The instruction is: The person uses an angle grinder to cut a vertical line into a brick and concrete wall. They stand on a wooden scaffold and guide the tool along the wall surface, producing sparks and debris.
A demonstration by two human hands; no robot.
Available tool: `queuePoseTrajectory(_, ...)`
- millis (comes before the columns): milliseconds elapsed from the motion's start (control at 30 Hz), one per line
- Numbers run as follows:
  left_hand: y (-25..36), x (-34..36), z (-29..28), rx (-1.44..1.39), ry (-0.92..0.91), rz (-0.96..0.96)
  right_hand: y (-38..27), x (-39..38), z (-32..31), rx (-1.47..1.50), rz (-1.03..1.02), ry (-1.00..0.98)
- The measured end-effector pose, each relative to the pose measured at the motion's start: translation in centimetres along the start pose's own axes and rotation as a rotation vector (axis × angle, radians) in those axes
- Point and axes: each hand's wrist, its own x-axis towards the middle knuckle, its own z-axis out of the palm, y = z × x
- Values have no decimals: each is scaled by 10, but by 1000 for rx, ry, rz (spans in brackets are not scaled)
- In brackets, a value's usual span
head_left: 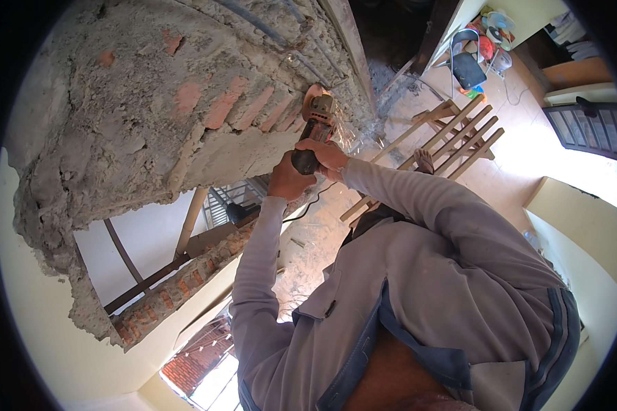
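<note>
An angle grinder [318,129] is held up against the broken wall [116,116], gripped in both of my hands. My left hand [290,179] is closed round the rear end of its body. Just above it, my right hand [326,157] wraps round the grinder's middle. The disc [313,97] meets the rough edge of the wall near the bare steel bars [317,67]; the exact point of contact is hard to see. Orange sparks [349,137] spray down and to the right from there. A dark power cord [307,209] hangs below the tool.
A slatted wooden stand [452,140] is below on the right, with a bare foot [424,162] on it. An opening in the wall at left shows exposed bricks [164,299]. A chair [467,68] and household goods stand at the far right, near a louvred shutter [591,130].
</note>
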Motion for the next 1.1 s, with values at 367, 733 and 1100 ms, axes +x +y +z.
queuePoseTrajectory(367,-2,2,0,32,2,13,0,1,0,-9,11,3)
queuePoseTrajectory(733,-5,5,3,19,4,19,0,0,2,-6,26,32)
queuePoseTrajectory(1100,-5,6,-2,29,-22,17,-1,-2,4,-1,35,26)
